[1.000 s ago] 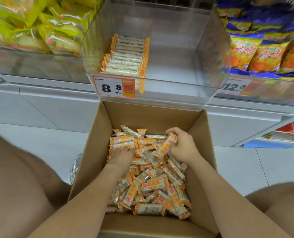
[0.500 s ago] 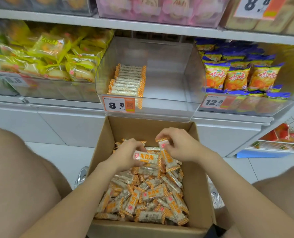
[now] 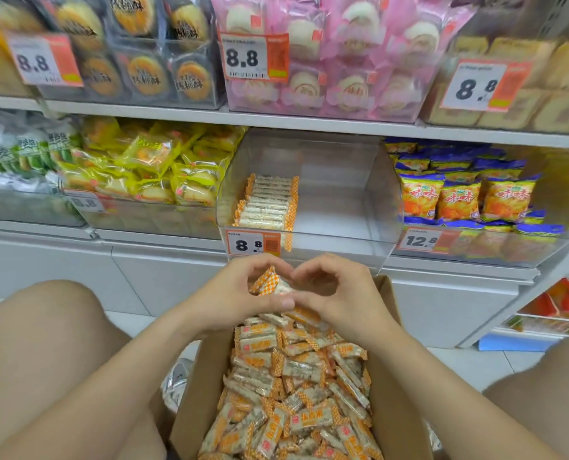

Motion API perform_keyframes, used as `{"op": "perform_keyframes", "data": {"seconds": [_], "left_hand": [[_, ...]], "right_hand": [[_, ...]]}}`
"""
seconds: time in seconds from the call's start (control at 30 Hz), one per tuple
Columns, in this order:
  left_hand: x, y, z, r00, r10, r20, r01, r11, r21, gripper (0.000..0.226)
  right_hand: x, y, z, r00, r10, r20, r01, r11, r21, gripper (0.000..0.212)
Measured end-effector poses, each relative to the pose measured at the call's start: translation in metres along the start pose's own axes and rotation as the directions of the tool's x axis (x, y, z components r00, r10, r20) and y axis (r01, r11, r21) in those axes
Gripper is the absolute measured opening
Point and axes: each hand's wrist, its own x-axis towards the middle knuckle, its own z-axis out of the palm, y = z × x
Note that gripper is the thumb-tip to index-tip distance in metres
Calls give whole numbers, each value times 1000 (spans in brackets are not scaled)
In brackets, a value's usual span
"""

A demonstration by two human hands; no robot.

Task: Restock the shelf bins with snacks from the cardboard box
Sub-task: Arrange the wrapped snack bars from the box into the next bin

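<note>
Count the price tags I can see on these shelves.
6. Upper shelf: left tag, middle tag, right tag. Lower shelf: blurred left tag, centre bin tag, 12.8 tag. More may be hidden beyond the frame.

Along the grey upper shelf board (image 3: pixel 309 122), from its left end to its right, stand round brown pastries in clear wrappers (image 3: pixel 147 71), white buns in pink wrappers (image 3: pixel 353 61) and pale yellow square cakes (image 3: pixel 555 104), each behind a white-and-orange price tag (image 3: pixel 255 56) reading 8.8. On the lower shelf, green packets (image 3: pixel 14 151) sit at the left end with yellow-wrapped cakes (image 3: pixel 163 167) beside them; orange-and-blue crisp bags (image 3: pixel 459 197) sit toward the right end above a 12.8 tag (image 3: pixel 424 240). Below is a white base panel (image 3: pixel 163 273) and a white tiled floor (image 3: pixel 469 363), where crumpled clear plastic (image 3: pixel 177 383) and a flat blue item (image 3: pixel 515 343) lie. Two bare knees (image 3: pixel 44 327) frame the view.
</note>
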Motion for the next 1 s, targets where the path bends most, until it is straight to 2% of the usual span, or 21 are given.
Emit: {"op": "perform_keyframes", "data": {"seconds": [0.07, 0.13, 0.2, 0.27, 0.33, 0.37, 0.43, 0.5, 0.6, 0.67, 0.77, 0.9, 1.0], "left_hand": [[-3, 6, -13, 999, -9, -34, 5, 992, -124, 34], [-3, 10, -27, 997, 0, -71, -16, 975, -223, 33], [-3, 16, -37, 994, 13, -104, -37, 972, -231, 37], [0, 22, -45, 992, 26, -120, -49, 979, -197, 42], [5, 26, -51, 980, 75, -184, -86, 995, -55, 46], [10, 25, -56, 959, 127, -252, -105, 990, 97, 45], [21, 20, -67, 884, 265, -385, -91, 905, 415, 35], [35, 11, -74, 825, 323, -463, -17, 833, 552, 32], [53, 0, -75, 812, 222, -540, 153, 811, 564, 41], [61, -1, -70, 809, 189, -556, 232, 767, 598, 44], [74, -1, -62, 792, 222, -568, 295, 676, 675, 44], [80, -1, -55, 772, 201, -603, 337, 676, 656, 46], [79, -4, -54, 769, 201, -606, 342, 672, 657, 47]], "right_hand": [[3, -4, 1, 1000, -17, 18, 16, 1000, 7, 18], [6, -4, -1, 992, 5, 123, -12, 998, 59, 17], [12, -6, -3, 979, 50, 195, -71, 992, 100, 24], [21, -10, -8, 977, 75, 202, -104, 986, 134, 30], [36, -14, -16, 987, 56, 151, -66, 996, 60, 40], [45, -13, -22, 994, 36, 106, -34, 999, -21, 44], [66, -8, -38, 1000, -7, -3, 6, 976, -216, 47], [90, 4, -54, 1000, 9, 10, -4, 925, -381, 44], [126, 25, -66, 955, 116, 274, 43, 858, -513, 41], [147, 32, -66, 899, 176, 402, 60, 859, -509, 39], [173, 40, -56, 808, 259, 530, 36, 875, -483, 36], [187, 42, -29, 694, 385, 608, -113, 893, -436, 35], [193, 37, -9, 694, 468, 547, -203, 856, -475, 26]]}}
